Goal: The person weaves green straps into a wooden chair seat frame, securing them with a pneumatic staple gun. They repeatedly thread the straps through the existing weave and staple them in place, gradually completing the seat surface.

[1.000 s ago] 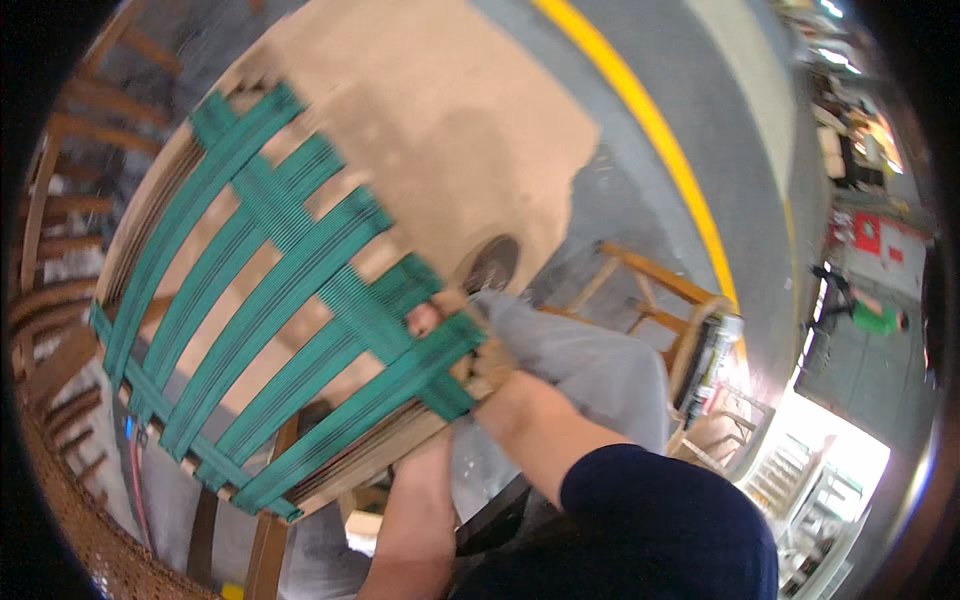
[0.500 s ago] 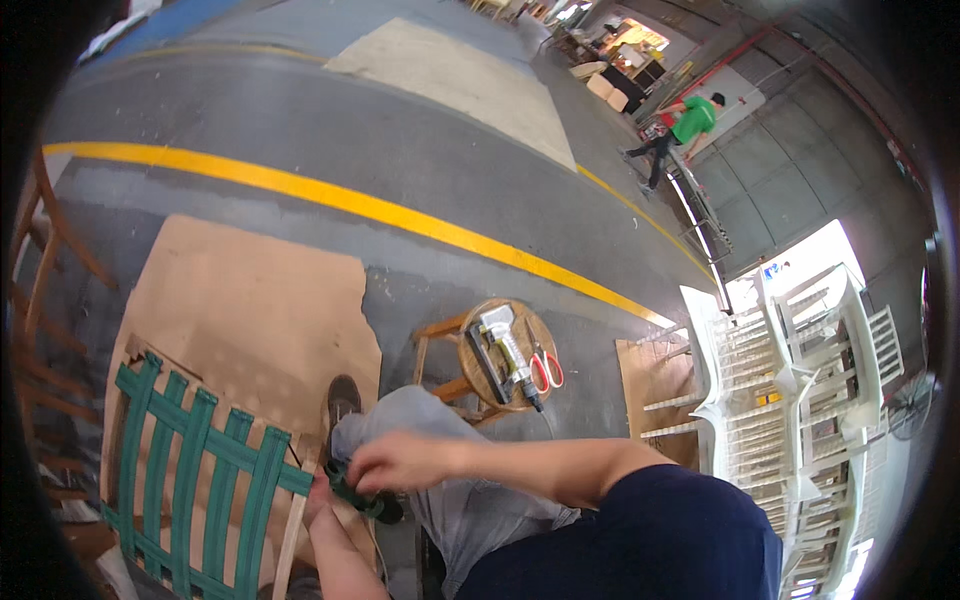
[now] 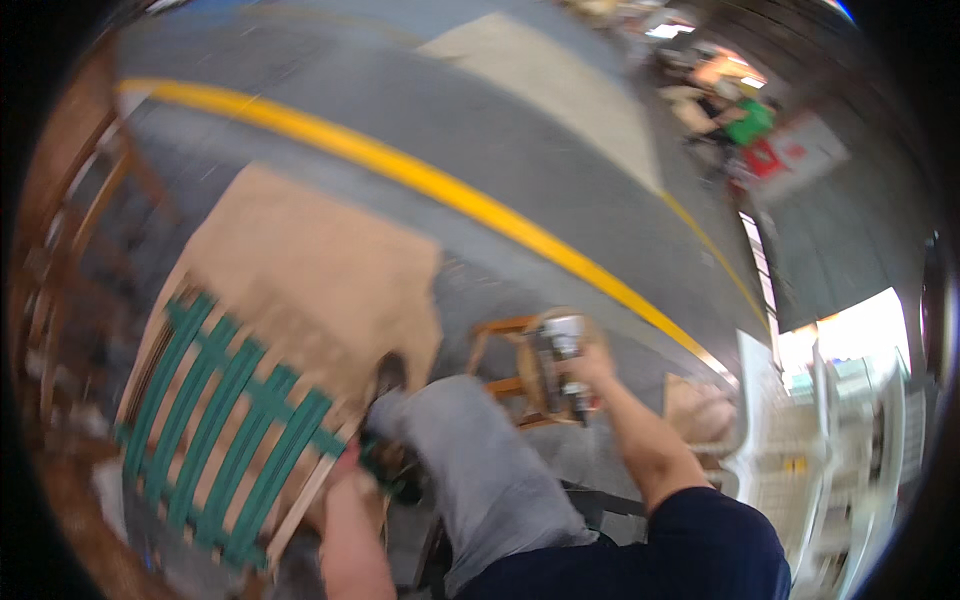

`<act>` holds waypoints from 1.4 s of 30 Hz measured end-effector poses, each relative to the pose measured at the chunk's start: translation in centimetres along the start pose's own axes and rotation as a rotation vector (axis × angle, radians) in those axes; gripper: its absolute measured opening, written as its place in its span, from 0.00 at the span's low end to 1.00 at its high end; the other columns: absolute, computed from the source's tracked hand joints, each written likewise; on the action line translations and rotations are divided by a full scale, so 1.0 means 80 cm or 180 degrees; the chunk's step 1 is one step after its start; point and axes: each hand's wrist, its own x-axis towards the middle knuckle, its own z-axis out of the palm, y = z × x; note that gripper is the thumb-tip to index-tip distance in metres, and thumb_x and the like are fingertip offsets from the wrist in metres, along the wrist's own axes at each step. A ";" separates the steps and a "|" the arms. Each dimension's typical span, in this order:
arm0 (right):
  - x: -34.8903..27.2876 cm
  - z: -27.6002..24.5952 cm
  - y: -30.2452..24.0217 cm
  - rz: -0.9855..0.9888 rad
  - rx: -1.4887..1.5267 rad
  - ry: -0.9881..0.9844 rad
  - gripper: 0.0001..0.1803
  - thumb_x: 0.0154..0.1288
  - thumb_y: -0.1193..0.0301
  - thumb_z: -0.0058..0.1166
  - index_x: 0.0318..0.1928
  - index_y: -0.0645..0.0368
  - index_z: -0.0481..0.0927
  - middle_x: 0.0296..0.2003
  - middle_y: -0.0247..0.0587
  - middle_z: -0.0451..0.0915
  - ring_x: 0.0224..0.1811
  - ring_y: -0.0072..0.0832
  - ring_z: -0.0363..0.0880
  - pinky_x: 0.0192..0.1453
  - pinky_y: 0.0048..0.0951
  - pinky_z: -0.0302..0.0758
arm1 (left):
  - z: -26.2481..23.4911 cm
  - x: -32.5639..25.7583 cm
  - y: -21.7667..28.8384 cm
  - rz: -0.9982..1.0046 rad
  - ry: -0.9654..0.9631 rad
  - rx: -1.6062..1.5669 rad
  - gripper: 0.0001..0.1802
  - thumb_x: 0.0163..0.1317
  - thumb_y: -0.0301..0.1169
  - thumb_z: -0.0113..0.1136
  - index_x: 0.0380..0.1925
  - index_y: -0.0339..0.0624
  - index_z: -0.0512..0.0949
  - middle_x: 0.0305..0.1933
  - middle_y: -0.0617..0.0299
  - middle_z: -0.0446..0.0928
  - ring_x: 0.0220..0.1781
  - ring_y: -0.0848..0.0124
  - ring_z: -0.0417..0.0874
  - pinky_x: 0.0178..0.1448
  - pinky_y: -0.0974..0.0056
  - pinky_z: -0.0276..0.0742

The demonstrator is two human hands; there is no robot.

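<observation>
Green webbing point(image 3: 235, 420) is stretching in woven strips across a wooden chair frame point(image 3: 300, 500), and the left hand point(image 3: 345, 470) is resting at the frame's near corner, beside the grey-trousered knee point(image 3: 470, 470). Motion blur is smearing that hand — whether its fingers are spread or curled onto the wood, I cannot tell.

Further out, the right hand point(image 3: 590, 365) is reaching over a small wooden stool point(image 3: 510, 370). Its fingers are wrapping around a silver-and-black hand tool point(image 3: 562, 365), closed on its body, with the tool's dark lower end pointing down past the fingertips toward the stool's edge. What kind of tool it is stays too blurred to say.

Beyond the fingers of both hands, a tan sheet of board point(image 3: 320, 270) is lying on the grey floor point(image 3: 560, 150), and a yellow line point(image 3: 450, 190) is running diagonally across it — well apart from either hand. A person in a green top point(image 3: 748, 120) is standing far off.
</observation>
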 end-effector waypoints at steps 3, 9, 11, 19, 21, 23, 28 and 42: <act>0.001 -0.024 0.020 -0.0533 0.0469 0.0040 0.28 0.47 0.71 0.68 0.52 0.65 0.82 0.45 0.48 0.85 0.46 0.39 0.85 0.54 0.37 0.78 | -0.016 0.008 -0.002 0.0176 -0.0217 -0.0067 0.17 0.70 0.40 0.48 0.43 0.35 0.75 0.43 0.53 0.79 0.37 0.61 0.78 0.39 0.63 0.76; -0.090 -0.036 -0.040 -0.1716 0.1479 0.0166 0.29 0.48 0.85 0.55 0.56 0.65 0.73 0.46 0.40 0.81 0.45 0.30 0.81 0.53 0.31 0.77 | -0.033 0.002 0.007 0.0730 -0.0402 -0.0079 0.17 0.71 0.40 0.49 0.45 0.38 0.76 0.45 0.55 0.80 0.40 0.63 0.79 0.41 0.64 0.79; -0.138 -0.054 -0.078 -0.1760 0.1656 0.0106 0.29 0.49 0.86 0.55 0.56 0.65 0.73 0.47 0.39 0.81 0.47 0.30 0.81 0.54 0.31 0.76 | -0.039 0.003 0.003 0.0841 -0.0507 -0.0144 0.16 0.72 0.41 0.49 0.46 0.39 0.76 0.45 0.56 0.80 0.41 0.64 0.80 0.42 0.64 0.79; -0.285 -0.002 -0.220 -0.1952 0.1425 -0.1767 0.24 0.64 0.71 0.67 0.59 0.61 0.77 0.40 0.34 0.81 0.37 0.23 0.79 0.42 0.30 0.77 | -0.036 0.021 -0.020 0.0958 -0.0872 -0.0427 0.16 0.73 0.41 0.51 0.48 0.42 0.76 0.47 0.59 0.80 0.45 0.67 0.81 0.45 0.65 0.83; -0.299 0.043 -0.243 -0.1953 0.0940 -0.2473 0.20 0.66 0.70 0.67 0.56 0.62 0.79 0.34 0.32 0.81 0.30 0.21 0.78 0.31 0.28 0.76 | -0.038 0.024 -0.024 0.0985 -0.0965 -0.0514 0.15 0.73 0.42 0.51 0.49 0.43 0.76 0.48 0.59 0.81 0.47 0.68 0.81 0.46 0.65 0.83; -0.316 0.090 -0.257 -0.1710 0.0979 -0.2631 0.16 0.68 0.69 0.66 0.51 0.63 0.80 0.28 0.31 0.80 0.23 0.19 0.76 0.24 0.25 0.72 | -0.041 0.026 -0.026 0.0968 -0.1081 -0.0592 0.15 0.74 0.42 0.52 0.50 0.44 0.76 0.49 0.60 0.81 0.48 0.69 0.82 0.46 0.65 0.84; -0.301 0.139 -0.261 -0.1656 0.0569 -0.2598 0.12 0.70 0.67 0.64 0.42 0.64 0.82 0.21 0.32 0.79 0.18 0.19 0.76 0.21 0.24 0.71 | -0.046 0.028 -0.034 0.1060 -0.0881 -0.0458 0.14 0.74 0.41 0.53 0.51 0.46 0.76 0.49 0.62 0.81 0.49 0.72 0.82 0.48 0.67 0.85; -0.306 0.158 -0.265 -0.1673 0.0365 -0.2349 0.13 0.69 0.65 0.65 0.38 0.64 0.81 0.20 0.31 0.78 0.17 0.18 0.75 0.19 0.25 0.70 | 0.005 -0.005 -0.041 0.0923 0.1052 -0.0125 0.12 0.59 0.22 0.64 0.39 0.53 0.77 0.37 0.64 0.79 0.36 0.65 0.82 0.37 0.62 0.84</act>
